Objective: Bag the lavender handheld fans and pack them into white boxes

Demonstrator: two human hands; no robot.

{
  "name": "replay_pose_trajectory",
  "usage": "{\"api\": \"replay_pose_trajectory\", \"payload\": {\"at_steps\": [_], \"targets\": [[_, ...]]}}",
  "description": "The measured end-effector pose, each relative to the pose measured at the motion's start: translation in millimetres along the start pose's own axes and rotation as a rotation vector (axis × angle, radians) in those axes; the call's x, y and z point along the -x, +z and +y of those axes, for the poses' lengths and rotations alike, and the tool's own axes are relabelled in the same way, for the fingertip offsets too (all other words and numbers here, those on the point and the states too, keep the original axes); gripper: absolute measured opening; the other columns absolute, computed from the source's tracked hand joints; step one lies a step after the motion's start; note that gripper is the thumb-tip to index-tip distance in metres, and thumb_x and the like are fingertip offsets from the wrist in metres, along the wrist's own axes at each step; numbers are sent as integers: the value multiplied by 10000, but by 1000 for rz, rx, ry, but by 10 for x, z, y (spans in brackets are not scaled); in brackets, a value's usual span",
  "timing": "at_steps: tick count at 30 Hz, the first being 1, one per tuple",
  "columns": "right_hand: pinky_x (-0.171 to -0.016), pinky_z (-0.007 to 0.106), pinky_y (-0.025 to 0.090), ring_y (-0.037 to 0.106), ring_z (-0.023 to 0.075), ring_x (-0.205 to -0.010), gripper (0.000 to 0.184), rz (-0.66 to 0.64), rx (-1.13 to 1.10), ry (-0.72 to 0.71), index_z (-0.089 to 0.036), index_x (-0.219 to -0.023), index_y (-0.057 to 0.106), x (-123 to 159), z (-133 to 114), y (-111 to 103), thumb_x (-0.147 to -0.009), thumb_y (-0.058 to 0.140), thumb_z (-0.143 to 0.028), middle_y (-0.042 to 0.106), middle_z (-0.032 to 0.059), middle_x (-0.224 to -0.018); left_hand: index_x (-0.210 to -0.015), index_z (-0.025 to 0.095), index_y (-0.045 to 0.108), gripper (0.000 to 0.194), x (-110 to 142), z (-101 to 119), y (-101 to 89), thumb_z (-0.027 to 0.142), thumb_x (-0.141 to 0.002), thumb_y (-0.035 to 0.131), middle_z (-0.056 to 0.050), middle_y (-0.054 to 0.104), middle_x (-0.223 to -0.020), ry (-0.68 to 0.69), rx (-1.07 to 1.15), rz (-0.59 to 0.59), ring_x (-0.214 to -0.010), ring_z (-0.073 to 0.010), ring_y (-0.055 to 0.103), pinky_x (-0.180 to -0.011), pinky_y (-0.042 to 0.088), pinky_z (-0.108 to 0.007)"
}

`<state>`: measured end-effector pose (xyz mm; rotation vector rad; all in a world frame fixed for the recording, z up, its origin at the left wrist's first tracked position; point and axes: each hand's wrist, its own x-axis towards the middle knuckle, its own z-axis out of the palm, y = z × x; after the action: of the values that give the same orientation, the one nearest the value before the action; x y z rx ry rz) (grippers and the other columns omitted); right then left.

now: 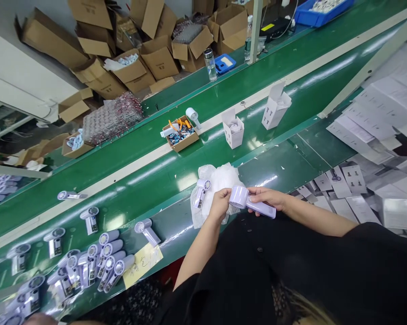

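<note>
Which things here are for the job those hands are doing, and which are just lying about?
Seem part of the job:
purple fan, held by the left hand and right hand
white wrapping
second fan on it

Probably just lying about:
bottle with dark lid
plastic bottle
black box with yellow label

You can't read any words or numbers here: the handwriting on the yellow sheet (145, 265), the print on the brown carton (160, 58) and the marks on the white box (273, 112) are too unclear.
</note>
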<state>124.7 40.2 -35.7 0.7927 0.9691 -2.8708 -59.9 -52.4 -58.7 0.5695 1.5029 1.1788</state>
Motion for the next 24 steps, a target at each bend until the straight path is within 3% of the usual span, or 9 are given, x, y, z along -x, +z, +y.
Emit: {"api": "replay_pose_trajectory", "payload": {"at_steps": [3, 5, 10, 13, 16, 18, 20, 22, 24], "targets": [[-491, 258, 572, 681, 196, -699, 354, 199, 42, -6, -163, -1025, 548, 17, 57, 58, -718, 706, -240, 667, 68, -845, -722, 155, 607, 235, 99, 1, -49, 389, -705, 624, 11, 558, -615, 118, 6, 130, -578, -102, 479, -599, 389, -236], [-456, 255, 561, 675, 197, -681, 307, 285, 41, -8, -156, -974, 553, 82, 99, 111, -728, 700, -264, 665, 68, -800, -757, 168, 600, 174, 170, 52, -58, 340, -770, 574, -3, 575, -675, 267, -146, 149, -650, -122, 514, -654, 409, -252], [-429, 268, 550, 674, 209, -662, 313, 420, 12, -144, -160, -954, 541, 350, 142, 309, -722, 707, -291, 662, 60, -775, -799, 177, 600, 133, 336, 236, 57, 215, -855, 486, -44, 568, -706, 853, -699, 133, -705, -168, 514, -669, 399, -297], [-443, 274, 553, 673, 195, -673, 396, 507, -28, -311, -187, -1043, 523, 541, 174, 352, -710, 719, -277, 661, 58, -903, -843, 180, 594, 129, 380, 240, 239, 146, -849, 470, -54, 559, -690, 1095, -835, 41, -675, -180, 503, -646, 389, -314], [-464, 238, 546, 650, 136, -654, 541, 684, -32, -460, -235, -1156, 473, 682, 285, 318, -684, 736, -226, 631, 30, -1008, -857, 188, 578, 149, 336, 201, 535, 130, -859, 441, -56, 574, -712, 1116, -839, -179, -690, -183, 526, -651, 411, -312], [-456, 224, 530, 638, 129, -633, 560, 721, -33, -438, -243, -1169, 454, 725, 387, 270, -683, 731, -223, 633, 12, -942, -848, 186, 573, 164, 278, 210, 782, 138, -870, 417, -64, 593, -743, 1052, -808, -262, -726, -187, 549, -672, 433, -312], [-441, 227, 511, 626, 141, -590, 469, 710, -79, -356, -224, -1093, 472, 749, 480, 207, -691, 712, -234, 626, -12, -790, -829, 184, 580, 167, 233, 247, 1029, 135, -850, 423, -73, 604, -765, 1028, -828, -377, -756, -196, 561, -695, 446, -323], [-441, 233, 500, 596, 138, -526, 340, 741, -177, -294, -201, -960, 481, 795, 544, 124, -689, 685, -219, 577, -37, -639, -812, 190, 599, 153, 201, 287, 1232, 131, -804, 457, -78, 610, -785, 1041, -887, -597, -785, -209, 562, -720, 445, -338], [-469, 261, 516, 569, 130, -500, 250, 797, -288, -238, -196, -865, 454, 906, 561, 21, -709, 646, -229, 541, -45, -589, -795, 195, 615, 140, 151, 313, 1377, 148, -774, 485, -72, 612, -786, 941, -866, -751, -792, -206, 556, -728, 436, -336]]}}
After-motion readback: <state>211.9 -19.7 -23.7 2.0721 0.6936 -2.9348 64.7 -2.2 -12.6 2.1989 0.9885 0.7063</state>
